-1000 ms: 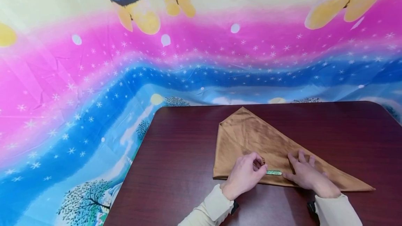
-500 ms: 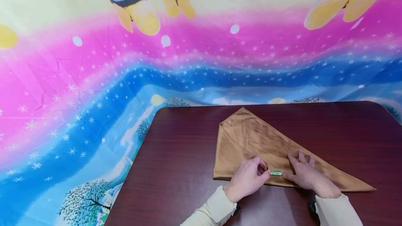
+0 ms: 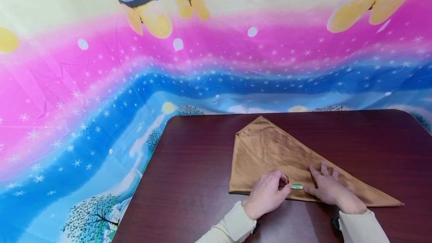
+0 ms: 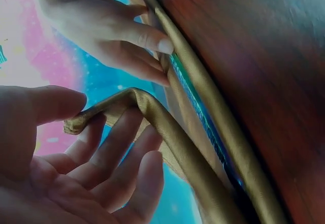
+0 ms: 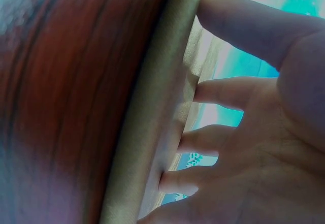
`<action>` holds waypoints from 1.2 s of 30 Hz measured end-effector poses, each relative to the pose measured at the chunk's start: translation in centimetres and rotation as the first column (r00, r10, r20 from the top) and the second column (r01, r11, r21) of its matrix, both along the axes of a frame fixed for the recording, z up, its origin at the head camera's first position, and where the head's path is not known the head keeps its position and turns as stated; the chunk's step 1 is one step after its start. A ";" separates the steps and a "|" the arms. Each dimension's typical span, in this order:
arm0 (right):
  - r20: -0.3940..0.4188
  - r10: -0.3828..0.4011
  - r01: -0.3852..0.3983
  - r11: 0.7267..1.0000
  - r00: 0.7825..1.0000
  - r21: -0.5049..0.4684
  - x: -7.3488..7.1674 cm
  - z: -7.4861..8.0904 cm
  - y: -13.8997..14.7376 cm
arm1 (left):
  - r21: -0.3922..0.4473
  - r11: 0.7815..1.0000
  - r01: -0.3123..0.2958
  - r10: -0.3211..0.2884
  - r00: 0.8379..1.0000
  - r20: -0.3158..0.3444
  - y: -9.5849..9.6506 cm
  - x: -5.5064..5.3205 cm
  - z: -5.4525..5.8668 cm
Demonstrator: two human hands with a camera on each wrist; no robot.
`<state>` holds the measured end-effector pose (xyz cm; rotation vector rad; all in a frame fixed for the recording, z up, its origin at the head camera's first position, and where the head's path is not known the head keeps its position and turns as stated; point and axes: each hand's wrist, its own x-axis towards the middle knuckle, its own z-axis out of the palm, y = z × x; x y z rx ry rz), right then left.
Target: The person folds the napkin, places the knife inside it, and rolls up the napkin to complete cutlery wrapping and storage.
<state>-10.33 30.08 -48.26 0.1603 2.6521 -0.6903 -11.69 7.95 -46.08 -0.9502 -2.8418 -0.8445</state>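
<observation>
A shiny golden-brown cloth [image 3: 249,153], folded to a pointed shape, lies on the dark table. My left hand [image 3: 268,192] pinches a lifted flap [image 4: 170,132] of it between thumb and forefinger, the other fingers curving beneath the flap in the left wrist view. Between my hands a narrow glittery green strip [image 3: 297,186] lies along the cloth's near edge; its left part is hidden by the left hand. My right hand [image 3: 329,186] rests on the cloth with fingers spread, its thumb tip right at the strip's right end. In the right wrist view its fingertips press on the cloth.
The dark reddish wooden table [image 3: 189,168] has rounded far corners. Right behind it hangs a colourful printed backdrop [image 3: 216,55] with snowflakes and cartoon figures. The cloth's long point [image 3: 388,198] reaches out to the right of the right hand.
My left hand has moved slightly right with the pinched flap, so less of the green strip shows. The right hand stays in place on the cloth.
</observation>
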 end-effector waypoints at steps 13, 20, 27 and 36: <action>0.015 -0.007 0.007 1.000 1.000 -0.001 0.1 -0.1 0.1 | -0.021 0.997 0.072 -0.074 0.989 -0.125 0.3 0.2 -0.9; 0.007 -0.002 0.002 1.000 1.000 0.003 0.1 -0.1 0.1 | -0.040 0.996 0.085 -0.090 0.985 -0.146 0.5 0.2 -1.4; 0.010 0.008 -0.008 1.000 1.000 0.000 0.0 -0.2 0.1 | -0.036 0.995 0.096 -0.100 0.985 -0.141 0.5 0.3 -1.7; -0.010 0.013 -0.013 1.000 1.000 0.016 -0.1 -0.3 0.1 | -0.082 0.989 0.124 -0.138 0.972 -0.189 0.4 0.1 -2.0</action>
